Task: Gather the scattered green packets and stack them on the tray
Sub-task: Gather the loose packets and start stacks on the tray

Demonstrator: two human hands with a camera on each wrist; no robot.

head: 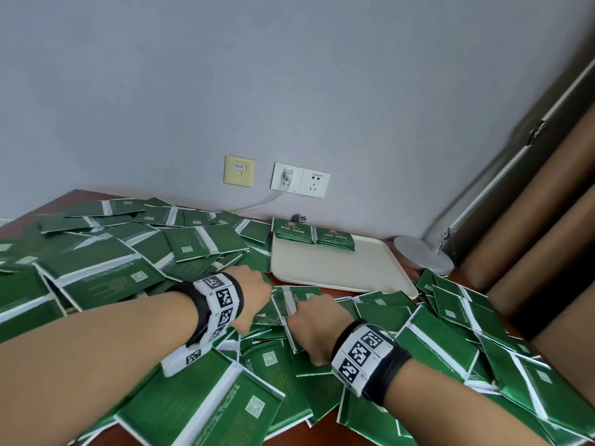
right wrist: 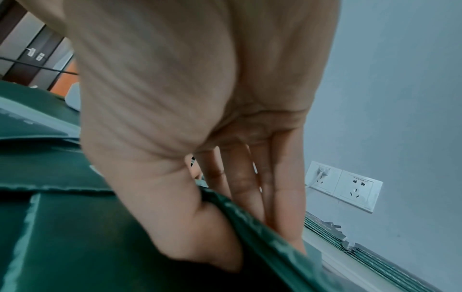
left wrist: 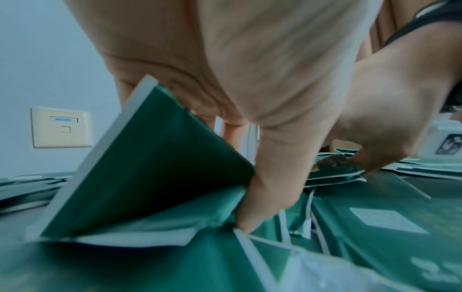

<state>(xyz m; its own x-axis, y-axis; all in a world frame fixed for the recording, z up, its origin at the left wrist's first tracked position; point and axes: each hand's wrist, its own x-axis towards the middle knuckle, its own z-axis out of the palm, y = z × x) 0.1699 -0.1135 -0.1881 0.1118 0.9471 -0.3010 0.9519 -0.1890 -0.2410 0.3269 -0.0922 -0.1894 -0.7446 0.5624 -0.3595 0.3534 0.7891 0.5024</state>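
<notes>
Just before the tray (head: 341, 272), both hands, left (head: 249, 296) and right (head: 314, 328), grip packets (head: 291, 305) edge-up, probably squaring them for stacking.

Both wrist views are blurred, and in the head view green packets (head: 283, 307) hide each hand's fingertips.

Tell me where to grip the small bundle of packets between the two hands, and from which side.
Pinch the bundle across its near long edge, coming from above on the right. It stands tilted on edge, so both flat faces are exposed: in the right wrist view the right hand has its thumb on one face and fingers on the other. The left hand steadies the pile.
</notes>
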